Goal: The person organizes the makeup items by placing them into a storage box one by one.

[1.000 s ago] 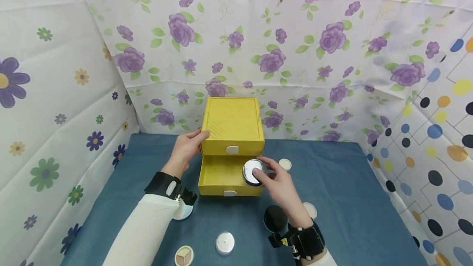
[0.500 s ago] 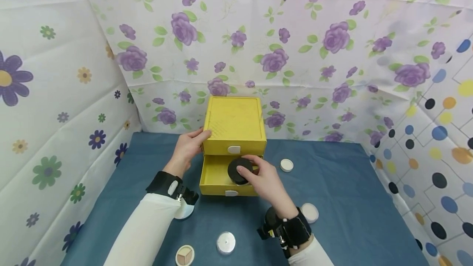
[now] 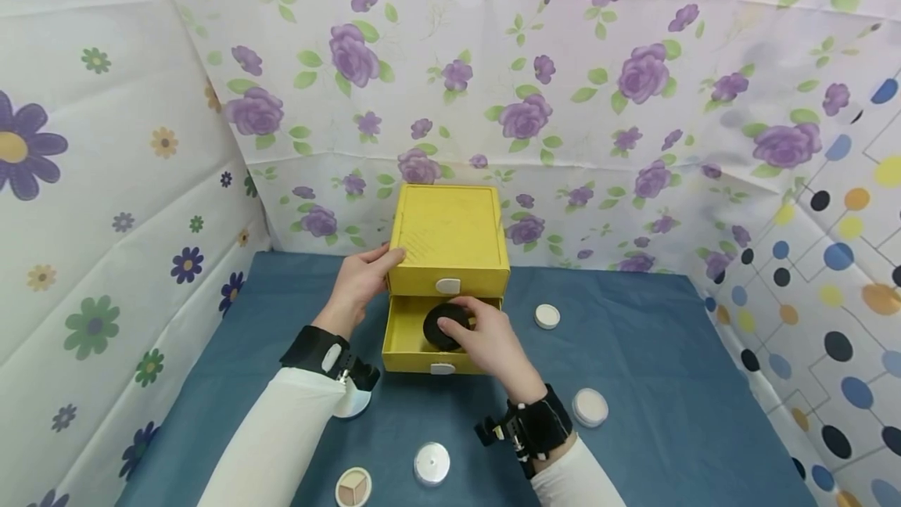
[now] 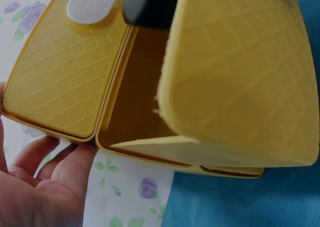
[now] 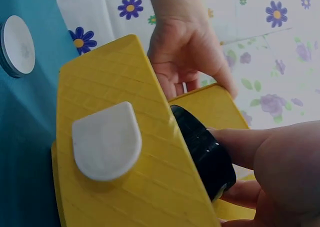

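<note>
A yellow two-drawer box (image 3: 450, 225) stands against the back cloth, its lower drawer (image 3: 408, 362) pulled out. My left hand (image 3: 359, 284) grips the box's left side, thumb over the top edge and fingers along the side wall. Inside the lower drawer, my right hand (image 3: 493, 339) pinches a black round container (image 3: 442, 326) at its right side. In the right wrist view the container (image 5: 202, 149) is tilted between thumb and fingers, partly hidden by the drawer front (image 5: 150, 177). The upper drawer, with a white tab handle (image 3: 447, 286), is closed.
On the blue cloth lie a small white round lid (image 3: 547, 316), a white round case (image 3: 590, 408), a silver round tin (image 3: 432, 464) and a three-part powder palette (image 3: 353, 487). Another round case (image 3: 352, 401) is partly hidden by my left wrist. Patterned cloth walls enclose the table.
My right hand has carried the black container leftward and down into the lower drawer, tilting it from its shiny reflection. The left hand stays on the box. Another black round thing is now hidden.
</note>
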A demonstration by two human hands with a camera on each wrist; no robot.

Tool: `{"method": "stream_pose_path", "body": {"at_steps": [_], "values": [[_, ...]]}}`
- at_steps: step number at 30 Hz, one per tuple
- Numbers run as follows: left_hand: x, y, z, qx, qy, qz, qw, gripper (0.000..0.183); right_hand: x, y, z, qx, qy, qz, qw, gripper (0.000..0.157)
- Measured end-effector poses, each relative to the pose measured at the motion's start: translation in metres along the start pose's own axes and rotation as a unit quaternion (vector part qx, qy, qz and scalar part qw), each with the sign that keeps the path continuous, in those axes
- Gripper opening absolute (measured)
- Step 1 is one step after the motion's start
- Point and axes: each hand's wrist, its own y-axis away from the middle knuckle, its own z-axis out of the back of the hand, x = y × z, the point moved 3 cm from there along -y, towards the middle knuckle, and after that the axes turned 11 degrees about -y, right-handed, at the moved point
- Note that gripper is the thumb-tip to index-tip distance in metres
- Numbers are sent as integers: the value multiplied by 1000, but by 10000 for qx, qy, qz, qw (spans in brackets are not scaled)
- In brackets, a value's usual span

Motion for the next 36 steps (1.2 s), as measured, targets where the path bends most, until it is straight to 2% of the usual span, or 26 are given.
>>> {"method": "stream_pose_path", "body": {"at_steps": [14, 21, 27, 32, 36], "values": [[-1, 1, 2, 82, -44, -53, 9999, 76, 4, -14, -30, 749, 389, 64, 9964, 44], [0, 1, 2, 54, -133, -13, 9999, 76, -3, -16, -37, 738, 521, -158, 9958, 45], [-1, 3, 2, 58, -110, -42, 9999, 75, -4, -14, -38, 596, 740, -178, 9953, 43], [1, 2, 2, 80, -116, 2, 9999, 76, -4, -14, -39, 718, 905, -136, 9932, 43], [2, 1, 3, 65, -138, 20, 9999, 75, -5, -15, -40, 886, 874, -152, 9921, 51]]}}
